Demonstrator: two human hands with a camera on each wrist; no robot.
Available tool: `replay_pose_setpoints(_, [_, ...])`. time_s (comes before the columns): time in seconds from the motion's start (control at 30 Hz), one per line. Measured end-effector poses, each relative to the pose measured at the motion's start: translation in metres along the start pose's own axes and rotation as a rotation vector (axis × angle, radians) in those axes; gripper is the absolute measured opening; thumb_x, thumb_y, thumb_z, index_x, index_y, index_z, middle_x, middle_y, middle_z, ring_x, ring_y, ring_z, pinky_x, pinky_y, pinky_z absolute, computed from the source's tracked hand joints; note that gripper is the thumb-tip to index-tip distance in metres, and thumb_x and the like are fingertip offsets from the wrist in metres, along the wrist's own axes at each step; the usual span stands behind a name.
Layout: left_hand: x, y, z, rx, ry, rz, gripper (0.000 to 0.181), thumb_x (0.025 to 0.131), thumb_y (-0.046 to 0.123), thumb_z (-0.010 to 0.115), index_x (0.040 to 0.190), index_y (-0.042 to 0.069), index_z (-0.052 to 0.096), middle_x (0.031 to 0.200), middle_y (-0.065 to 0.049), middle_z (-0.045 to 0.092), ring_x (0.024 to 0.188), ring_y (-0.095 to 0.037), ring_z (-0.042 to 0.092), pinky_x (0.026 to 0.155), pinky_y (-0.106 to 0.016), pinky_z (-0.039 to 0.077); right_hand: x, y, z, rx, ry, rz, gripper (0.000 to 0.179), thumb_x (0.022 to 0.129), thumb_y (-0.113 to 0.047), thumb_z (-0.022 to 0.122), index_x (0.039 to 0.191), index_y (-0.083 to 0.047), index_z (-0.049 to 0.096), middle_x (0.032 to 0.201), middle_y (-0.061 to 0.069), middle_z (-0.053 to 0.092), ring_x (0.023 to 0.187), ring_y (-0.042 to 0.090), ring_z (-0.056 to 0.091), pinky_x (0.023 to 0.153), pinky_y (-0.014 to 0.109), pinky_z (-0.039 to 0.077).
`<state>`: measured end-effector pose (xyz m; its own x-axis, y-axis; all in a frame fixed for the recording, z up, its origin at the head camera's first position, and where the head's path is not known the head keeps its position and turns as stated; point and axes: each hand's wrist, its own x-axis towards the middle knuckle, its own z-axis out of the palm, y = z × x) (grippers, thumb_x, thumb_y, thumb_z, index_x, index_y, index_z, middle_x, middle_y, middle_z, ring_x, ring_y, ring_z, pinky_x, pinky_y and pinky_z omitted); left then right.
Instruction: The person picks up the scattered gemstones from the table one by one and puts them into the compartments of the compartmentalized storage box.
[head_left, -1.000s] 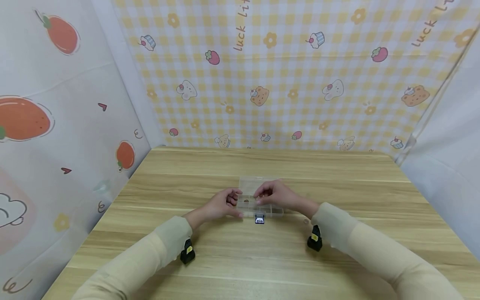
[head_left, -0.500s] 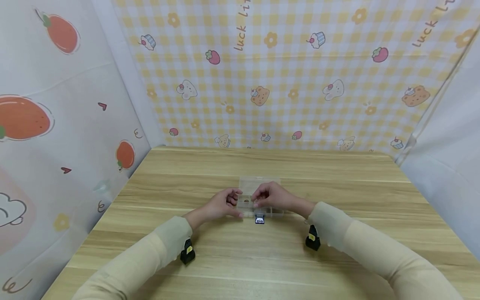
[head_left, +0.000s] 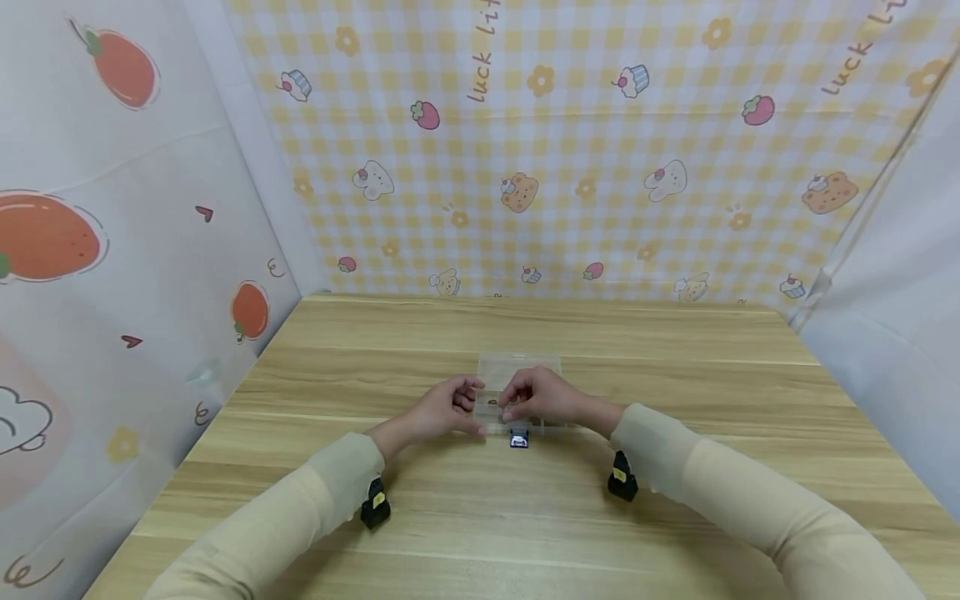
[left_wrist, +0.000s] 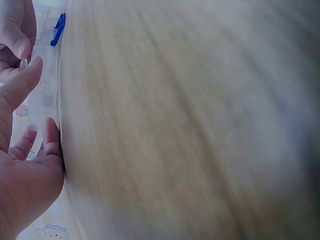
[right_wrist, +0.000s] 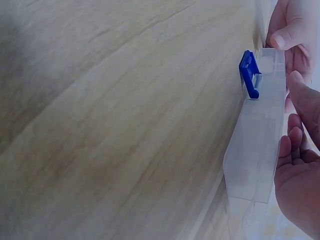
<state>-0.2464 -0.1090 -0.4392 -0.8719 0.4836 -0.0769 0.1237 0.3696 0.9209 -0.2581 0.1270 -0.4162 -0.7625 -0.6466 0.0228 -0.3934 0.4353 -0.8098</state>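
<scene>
A clear plastic compartment box [head_left: 487,421] lies on the table with its lid [head_left: 517,367] folded back and a blue latch [head_left: 519,438] at the front. My left hand [head_left: 447,406] holds the box's left end, thumb at the front corner and fingers bent behind. Over the middle compartments, my right hand [head_left: 542,395] has thumb and fingertips together. In the left wrist view a small pale oval thing [left_wrist: 23,63] shows between those fingertips; its kind I cannot tell. A small brown piece [head_left: 492,402] lies in a left back compartment. The right hand hides part of the box.
The wood-grain table [head_left: 450,517] extends around the box on all sides. A checked curtain [head_left: 510,208] hangs behind its far edge. Black wrist cameras [head_left: 622,477] hang under both sleeves, close over the tabletop.
My right hand has moved slightly left and lower over the compartments. A small ring-like thing on the table near the right wrist is now covered by the sleeve. The left hand stays put.
</scene>
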Motion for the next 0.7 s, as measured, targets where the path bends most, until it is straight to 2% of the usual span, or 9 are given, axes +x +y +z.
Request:
replay_pose_setpoints(0.13, [0.0, 0.0, 0.001, -0.007, -0.003, -0.004, 0.073, 0.072, 0.0, 0.084, 0.135, -0.003, 0.048, 0.116, -0.017, 0.051, 0.102, -0.028, 0.05, 0.087, -0.034, 0.047, 0.0, 0.0, 0.0, -0.006, -0.004, -0.001, 0.016, 0.082, -0.009, 0.078, 0.097, -0.003, 0.074, 0.086, -0.001, 0.062, 0.074, 0.014, 0.052, 0.063, 0.025, 0.044])
replay_pose_setpoints(0.23, [-0.006, 0.012, 0.001, -0.011, -0.008, -0.007, 0.071, 0.073, -0.002, 0.083, 0.134, -0.006, 0.047, 0.116, -0.019, 0.05, 0.102, -0.031, 0.05, 0.087, -0.034, 0.047, 0.0, 0.001, 0.0, -0.01, -0.005, -0.001, 0.017, 0.082, -0.01, 0.078, 0.096, -0.003, 0.074, 0.087, -0.001, 0.062, 0.074, 0.014, 0.052, 0.064, 0.026, 0.044])
replay_pose_setpoints(0.37, [-0.005, 0.011, 0.0, -0.004, -0.008, -0.006, 0.071, 0.073, -0.001, 0.083, 0.134, -0.005, 0.047, 0.115, -0.019, 0.051, 0.102, -0.03, 0.051, 0.087, -0.033, 0.047, 0.001, 0.001, 0.001, -0.015, -0.005, 0.005, 0.016, 0.082, -0.011, 0.078, 0.096, -0.004, 0.074, 0.086, -0.001, 0.061, 0.075, 0.015, 0.051, 0.064, 0.026, 0.044])
replay_pose_setpoints(0.47, [0.001, -0.001, -0.001, 0.003, -0.002, -0.009, 0.073, 0.071, 0.003, 0.086, 0.134, -0.001, 0.048, 0.115, -0.015, 0.051, 0.102, -0.026, 0.051, 0.087, -0.033, 0.047, 0.002, 0.001, 0.001, -0.02, -0.007, 0.01, 0.015, 0.082, -0.011, 0.078, 0.095, -0.004, 0.074, 0.086, -0.001, 0.061, 0.075, 0.015, 0.051, 0.065, 0.026, 0.044])
replay_pose_setpoints(0.7, [0.001, -0.004, 0.0, 0.009, 0.006, 0.009, 0.074, 0.069, 0.01, 0.089, 0.131, 0.001, 0.051, 0.112, -0.011, 0.052, 0.098, -0.022, 0.052, 0.086, -0.031, 0.048, 0.001, 0.0, 0.002, -0.027, -0.006, 0.02, 0.015, 0.083, -0.011, 0.078, 0.096, -0.005, 0.074, 0.086, -0.001, 0.061, 0.075, 0.015, 0.051, 0.065, 0.026, 0.044])
